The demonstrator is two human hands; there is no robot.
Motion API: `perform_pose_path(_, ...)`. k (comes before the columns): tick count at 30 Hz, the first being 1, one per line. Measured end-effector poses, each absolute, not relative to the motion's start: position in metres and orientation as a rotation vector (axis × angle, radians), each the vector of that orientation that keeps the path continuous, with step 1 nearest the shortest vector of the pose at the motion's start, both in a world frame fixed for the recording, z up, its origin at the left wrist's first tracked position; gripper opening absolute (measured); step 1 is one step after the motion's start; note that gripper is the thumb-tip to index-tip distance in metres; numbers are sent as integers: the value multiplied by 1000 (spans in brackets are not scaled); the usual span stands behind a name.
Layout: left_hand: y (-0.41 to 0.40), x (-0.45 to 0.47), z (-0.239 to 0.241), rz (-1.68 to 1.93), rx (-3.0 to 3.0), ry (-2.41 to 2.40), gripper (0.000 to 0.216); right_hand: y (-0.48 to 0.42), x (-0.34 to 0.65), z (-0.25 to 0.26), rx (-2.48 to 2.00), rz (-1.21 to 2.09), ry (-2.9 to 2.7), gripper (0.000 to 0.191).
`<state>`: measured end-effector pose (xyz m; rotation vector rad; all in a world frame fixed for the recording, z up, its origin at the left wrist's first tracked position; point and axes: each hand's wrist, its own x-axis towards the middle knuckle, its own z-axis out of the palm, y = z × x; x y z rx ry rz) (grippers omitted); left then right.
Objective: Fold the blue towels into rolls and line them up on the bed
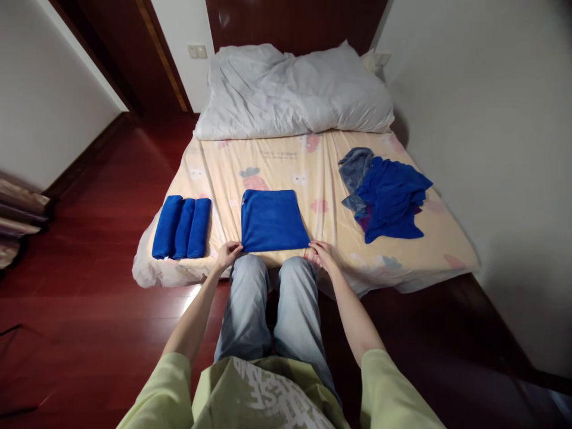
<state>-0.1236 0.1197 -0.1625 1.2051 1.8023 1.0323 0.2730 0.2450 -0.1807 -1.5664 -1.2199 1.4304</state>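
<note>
A person stands at the foot of a bed (313, 173). A folded blue towel (272, 220) lies flat at its near edge. The left hand (227, 255) pinches the towel's 7 o'clock corner; the right hand (322, 255) pinches its 5 o'clock corner. Three rolled blue towels (182, 227) lie at 9 o'clock, a loose towel heap (386, 196) at 2 o'clock.
</note>
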Motion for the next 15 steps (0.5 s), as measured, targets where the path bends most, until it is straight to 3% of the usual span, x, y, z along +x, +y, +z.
perform_pose_path(5, 111, -126, -156, 897, 1457, 1792, 36, 246, 275, -179, -1566, 1388, -1322, 37)
perform_pose_path(10, 139, -141, -146, 672, 1236, 1757, 43, 252, 274, -180, -1513, 1340, -1408, 47)
perform_pose_path(15, 208, -158, -137, 744, 874, 1750, 60, 251, 277, -192, -1474, 1239, -1522, 67)
